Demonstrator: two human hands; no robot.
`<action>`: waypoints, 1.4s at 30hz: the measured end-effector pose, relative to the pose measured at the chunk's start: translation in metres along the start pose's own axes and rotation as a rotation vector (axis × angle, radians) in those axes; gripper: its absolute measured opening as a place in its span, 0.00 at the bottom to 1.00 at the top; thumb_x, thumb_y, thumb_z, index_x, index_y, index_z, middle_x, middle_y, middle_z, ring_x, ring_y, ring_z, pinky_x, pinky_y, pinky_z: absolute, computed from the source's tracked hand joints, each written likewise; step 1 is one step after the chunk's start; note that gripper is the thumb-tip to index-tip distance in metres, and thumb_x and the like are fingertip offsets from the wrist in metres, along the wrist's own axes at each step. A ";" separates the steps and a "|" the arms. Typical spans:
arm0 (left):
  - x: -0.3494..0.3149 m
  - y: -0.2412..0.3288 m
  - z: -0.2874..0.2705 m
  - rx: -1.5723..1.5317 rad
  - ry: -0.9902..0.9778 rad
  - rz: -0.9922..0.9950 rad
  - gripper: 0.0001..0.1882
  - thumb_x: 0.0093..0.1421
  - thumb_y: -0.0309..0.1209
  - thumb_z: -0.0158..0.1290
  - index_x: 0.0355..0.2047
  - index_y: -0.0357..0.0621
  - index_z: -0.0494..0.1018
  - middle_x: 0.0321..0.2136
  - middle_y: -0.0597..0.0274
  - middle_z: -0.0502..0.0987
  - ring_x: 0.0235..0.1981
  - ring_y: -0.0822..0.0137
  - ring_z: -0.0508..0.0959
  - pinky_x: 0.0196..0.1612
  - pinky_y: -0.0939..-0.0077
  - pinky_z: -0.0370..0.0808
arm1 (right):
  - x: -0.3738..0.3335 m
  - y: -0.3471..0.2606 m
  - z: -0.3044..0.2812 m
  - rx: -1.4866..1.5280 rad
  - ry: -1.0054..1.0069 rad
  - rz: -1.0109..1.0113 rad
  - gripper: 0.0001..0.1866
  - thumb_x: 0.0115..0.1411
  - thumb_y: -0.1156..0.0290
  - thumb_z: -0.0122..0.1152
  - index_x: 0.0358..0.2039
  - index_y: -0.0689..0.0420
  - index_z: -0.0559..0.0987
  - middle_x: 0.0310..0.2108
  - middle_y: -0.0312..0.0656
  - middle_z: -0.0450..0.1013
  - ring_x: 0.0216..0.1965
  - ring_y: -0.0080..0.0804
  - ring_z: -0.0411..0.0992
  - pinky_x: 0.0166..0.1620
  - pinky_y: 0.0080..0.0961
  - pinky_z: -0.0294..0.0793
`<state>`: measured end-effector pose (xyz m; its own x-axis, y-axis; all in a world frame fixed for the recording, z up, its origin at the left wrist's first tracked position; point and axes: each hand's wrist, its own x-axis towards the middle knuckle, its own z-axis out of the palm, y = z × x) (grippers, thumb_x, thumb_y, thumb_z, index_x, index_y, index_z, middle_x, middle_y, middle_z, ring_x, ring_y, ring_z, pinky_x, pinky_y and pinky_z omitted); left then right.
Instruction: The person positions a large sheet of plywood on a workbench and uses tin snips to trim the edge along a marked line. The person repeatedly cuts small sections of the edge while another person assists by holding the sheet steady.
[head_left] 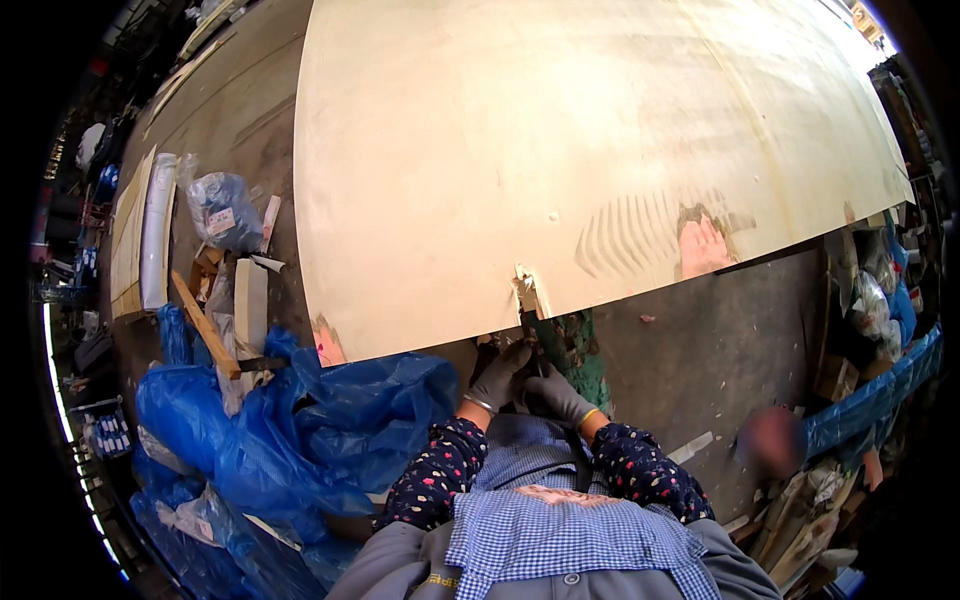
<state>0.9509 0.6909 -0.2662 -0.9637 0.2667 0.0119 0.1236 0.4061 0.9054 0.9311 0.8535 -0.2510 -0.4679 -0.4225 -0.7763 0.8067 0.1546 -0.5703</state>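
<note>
A large pale plywood sheet spreads out in front of me, with a splintered, broken-out notch in its near edge. Just below that notch my left hand, in a grey glove, has its fingers curled. My right hand, gloved the same way, is closed close beside it. Between them, something narrow and dark reaches up to the notch; I cannot make out its kind. Under the sheet's edge, right of my hands, lies a worn green surface. Pink patches show where the sheet's face is torn.
Crumpled blue plastic sheeting fills the left side. Beyond it are a wooden batten, a white block and a stuffed clear bag. At right, wrapped blue plastic and wood scraps edge the dark floor.
</note>
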 end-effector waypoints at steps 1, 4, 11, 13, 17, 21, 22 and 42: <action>-0.002 -0.002 0.003 -0.401 0.018 -0.159 0.28 0.63 0.30 0.48 0.63 0.49 0.58 0.58 0.53 0.65 0.57 0.54 0.68 0.60 0.68 0.63 | -0.007 -0.011 0.005 0.035 -0.016 -0.016 0.37 0.51 0.73 0.57 0.63 0.57 0.58 0.27 0.37 0.68 0.21 0.23 0.65 0.23 0.21 0.66; -0.003 0.000 0.015 -1.395 0.072 -0.558 0.26 0.62 0.34 0.54 0.59 0.46 0.63 0.52 0.62 0.70 0.53 0.65 0.71 0.56 0.73 0.67 | -0.024 -0.032 0.011 0.058 -0.050 0.021 0.39 0.51 0.73 0.56 0.64 0.55 0.56 0.28 0.36 0.68 0.21 0.22 0.64 0.23 0.20 0.64; 0.009 0.015 0.024 -1.448 0.252 -0.685 0.19 0.63 0.37 0.55 0.51 0.44 0.69 0.43 0.65 0.74 0.45 0.70 0.74 0.48 0.77 0.71 | -0.026 -0.034 0.002 0.219 -0.112 0.030 0.29 0.50 0.73 0.56 0.55 0.60 0.64 0.29 0.35 0.68 0.23 0.21 0.65 0.26 0.20 0.65; 0.017 0.025 0.029 -1.334 0.379 -0.737 0.17 0.61 0.39 0.57 0.47 0.43 0.71 0.38 0.64 0.76 0.39 0.70 0.76 0.43 0.77 0.73 | -0.024 -0.029 -0.006 0.304 -0.213 0.053 0.23 0.51 0.73 0.54 0.49 0.59 0.67 0.26 0.34 0.67 0.22 0.21 0.64 0.25 0.20 0.63; 0.035 0.049 0.018 -0.699 0.312 -0.928 0.21 0.57 0.44 0.61 0.40 0.40 0.72 0.30 0.61 0.77 0.30 0.67 0.77 0.34 0.73 0.73 | -0.025 -0.023 -0.020 0.607 -0.487 0.137 0.11 0.54 0.69 0.51 0.38 0.59 0.72 0.25 0.37 0.67 0.24 0.24 0.64 0.26 0.21 0.64; 0.068 0.104 -0.008 -0.321 0.301 -1.066 0.26 0.53 0.48 0.63 0.38 0.36 0.72 0.30 0.56 0.78 0.30 0.65 0.77 0.33 0.70 0.74 | -0.023 -0.022 -0.028 0.897 -0.636 0.321 0.11 0.56 0.65 0.50 0.35 0.58 0.70 0.26 0.37 0.64 0.24 0.26 0.61 0.26 0.23 0.60; 0.076 0.120 -0.013 -0.249 0.307 -1.099 0.27 0.53 0.48 0.63 0.38 0.36 0.72 0.31 0.55 0.78 0.31 0.65 0.77 0.34 0.69 0.74 | -0.023 -0.022 -0.030 0.990 -0.673 0.381 0.11 0.56 0.65 0.50 0.36 0.58 0.70 0.26 0.37 0.64 0.25 0.27 0.60 0.27 0.22 0.60; 0.021 0.075 0.040 -0.960 0.207 -0.907 0.11 0.61 0.33 0.54 0.36 0.37 0.76 0.32 0.61 0.78 0.34 0.69 0.76 0.40 0.74 0.73 | -0.061 -0.043 -0.030 -0.925 -0.077 -0.095 0.42 0.48 0.49 0.60 0.56 0.67 0.62 0.48 0.62 0.71 0.48 0.51 0.73 0.51 0.35 0.71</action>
<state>0.9498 0.7617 -0.2155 -0.6447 0.0601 -0.7621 -0.7069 -0.4265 0.5643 0.9143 0.8998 -0.1876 -0.4654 -0.5224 -0.7145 0.1424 0.7525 -0.6429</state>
